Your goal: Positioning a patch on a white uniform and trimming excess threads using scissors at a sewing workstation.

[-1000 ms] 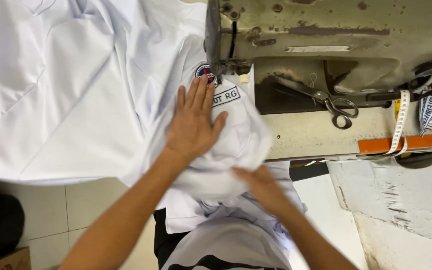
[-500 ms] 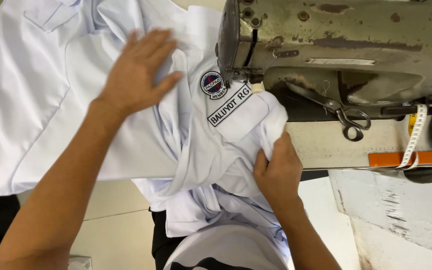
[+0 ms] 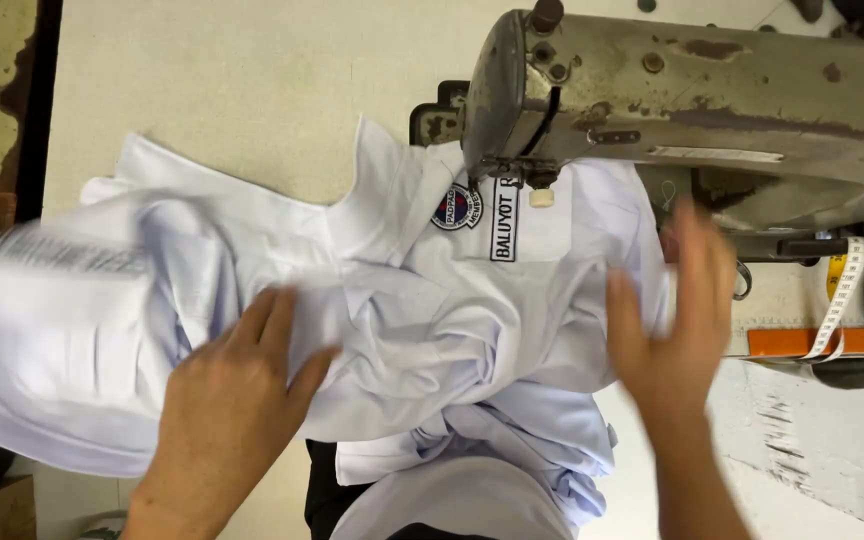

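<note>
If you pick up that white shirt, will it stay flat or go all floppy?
Probably floppy: the white shirt already lies in soft bunched folds under the left hand and hangs off the table edge. It looks thin, so likely light for its size. It may slide easily on the smooth table, and the right hand hovers beside it.

Smooth white cloth shirt [image 3: 422, 330]; rust-flecked, worn metal sewing machine [image 3: 712, 110].
</note>
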